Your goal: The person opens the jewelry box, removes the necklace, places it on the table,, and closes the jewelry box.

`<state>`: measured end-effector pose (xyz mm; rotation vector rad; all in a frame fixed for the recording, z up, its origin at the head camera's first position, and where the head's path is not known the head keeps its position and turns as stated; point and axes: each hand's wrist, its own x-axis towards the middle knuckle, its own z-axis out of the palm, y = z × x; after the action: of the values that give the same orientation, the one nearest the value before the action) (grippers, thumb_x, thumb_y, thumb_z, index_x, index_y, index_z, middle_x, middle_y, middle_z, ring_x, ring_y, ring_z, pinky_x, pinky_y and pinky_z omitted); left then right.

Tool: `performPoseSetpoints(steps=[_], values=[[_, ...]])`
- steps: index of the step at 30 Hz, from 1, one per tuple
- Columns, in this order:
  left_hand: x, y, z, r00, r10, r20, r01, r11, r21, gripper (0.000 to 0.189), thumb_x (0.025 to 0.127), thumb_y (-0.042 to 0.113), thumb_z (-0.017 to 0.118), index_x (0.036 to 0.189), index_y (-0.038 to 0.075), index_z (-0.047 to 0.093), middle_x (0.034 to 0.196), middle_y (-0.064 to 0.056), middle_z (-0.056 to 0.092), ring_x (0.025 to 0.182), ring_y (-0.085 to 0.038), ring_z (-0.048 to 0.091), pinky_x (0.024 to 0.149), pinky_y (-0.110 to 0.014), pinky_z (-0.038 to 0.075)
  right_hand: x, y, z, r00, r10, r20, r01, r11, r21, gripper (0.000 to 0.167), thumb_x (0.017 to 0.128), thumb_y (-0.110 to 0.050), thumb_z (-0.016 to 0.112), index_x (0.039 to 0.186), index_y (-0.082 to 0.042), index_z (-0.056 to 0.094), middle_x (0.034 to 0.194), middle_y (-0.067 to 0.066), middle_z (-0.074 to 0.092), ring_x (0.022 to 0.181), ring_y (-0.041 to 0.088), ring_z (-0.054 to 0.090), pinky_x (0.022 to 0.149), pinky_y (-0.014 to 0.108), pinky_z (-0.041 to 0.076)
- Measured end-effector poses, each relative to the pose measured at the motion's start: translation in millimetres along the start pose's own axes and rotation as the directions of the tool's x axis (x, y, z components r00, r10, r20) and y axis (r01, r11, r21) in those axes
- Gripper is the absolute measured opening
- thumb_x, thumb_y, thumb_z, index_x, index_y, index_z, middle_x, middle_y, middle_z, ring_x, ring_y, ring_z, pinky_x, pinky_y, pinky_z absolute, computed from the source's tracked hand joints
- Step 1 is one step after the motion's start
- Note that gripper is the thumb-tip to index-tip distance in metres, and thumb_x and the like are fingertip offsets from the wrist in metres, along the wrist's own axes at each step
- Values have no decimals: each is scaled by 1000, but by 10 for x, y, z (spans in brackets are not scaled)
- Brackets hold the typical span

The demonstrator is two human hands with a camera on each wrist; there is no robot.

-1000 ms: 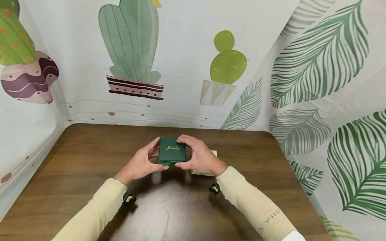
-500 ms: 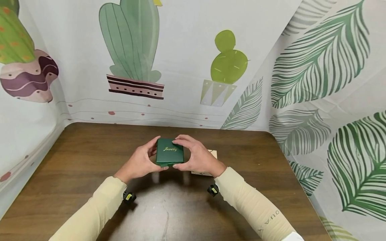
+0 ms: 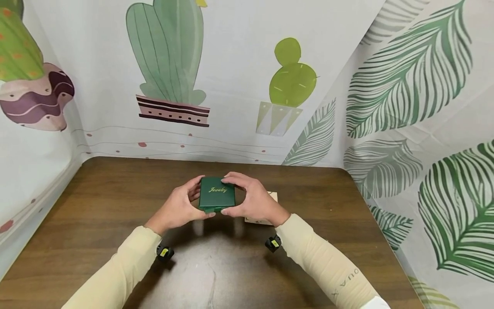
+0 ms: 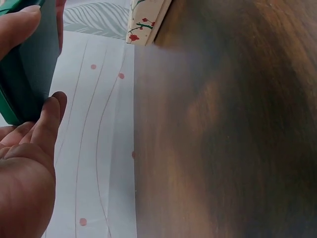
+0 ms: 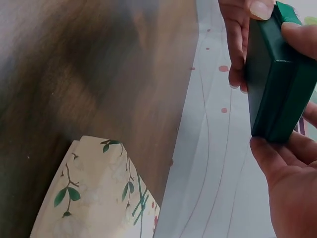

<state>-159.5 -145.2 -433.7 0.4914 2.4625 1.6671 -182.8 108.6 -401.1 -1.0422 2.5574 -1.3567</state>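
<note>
A square dark green jewelry box (image 3: 217,193) with gold "Jewelry" lettering on its lid is held above the table between both hands. The left hand (image 3: 178,207) grips its left side, thumb at the near edge and fingers behind and under it. On the right side, the right hand (image 3: 254,199) grips it with thumb at the near corner and a fingertip over the lid's far corner. Both wrist views show the box (image 4: 37,59) raised off the tabletop, with fingers below it. The lid looks down; a green tab shows at the near edge.
A cream box (image 5: 94,193) with a leaf-and-flower print stands on the brown wooden table (image 3: 96,201), partly hidden behind the right hand in the head view. A white printed cloth (image 3: 235,86) hangs behind the table and along its sides.
The jewelry box and both hands have shifted slightly to the left since a second ago, mostly in the first half second. The grip looks the same.
</note>
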Motion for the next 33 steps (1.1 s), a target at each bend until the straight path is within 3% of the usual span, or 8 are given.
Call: performPoseSetpoints(steps=[3,10,18,24,30,33], values=[[4,1,-2,1000,16,-2,-16,1000,17,112,72,21,97,160,-3,32,147,-20,58,134,-35,62,111,-45,49,-4,5,1,1000,-7,-9,8,999,34,68,72,-16,96,133,-14,67,136,0,62,121,15,62,108,35,54],[11,-3,-6,999,37,-16,-36,999,39,110,71,21,98,159,-2,34,143,-18,61,131,-33,65,111,-44,50,-3,-15,-16,998,-58,-11,56,991,-124,68,72,-25,96,133,-18,66,138,-2,61,124,16,60,103,37,54],[-1,14,-4,1000,22,3,-22,999,28,112,73,22,96,160,-5,30,147,-20,59,133,-35,63,111,-45,49,-4,-33,-40,998,-57,22,57,998,-4,66,74,-16,95,133,-12,65,135,2,58,118,17,62,103,35,56],[6,31,10,1000,27,10,-27,1000,12,112,74,22,96,160,-4,29,149,-19,57,135,-34,62,112,-45,48,-5,-74,-78,997,-66,37,69,993,-97,62,77,-22,93,132,-13,67,137,3,57,119,19,60,99,36,58],[12,72,29,999,43,13,-43,999,-10,111,75,21,96,161,-2,29,151,-18,56,136,-33,61,113,-43,47,-14,-90,-108,998,-5,64,3,999,36,60,78,-13,92,132,-9,66,145,8,48,122,24,60,103,41,57],[4,98,39,999,42,10,-42,999,-14,113,75,20,96,161,-3,28,152,-19,55,137,-34,60,112,-42,48,-18,-78,-113,998,-11,69,6,997,73,60,78,-11,91,133,-10,66,146,12,46,121,24,61,103,39,57]])
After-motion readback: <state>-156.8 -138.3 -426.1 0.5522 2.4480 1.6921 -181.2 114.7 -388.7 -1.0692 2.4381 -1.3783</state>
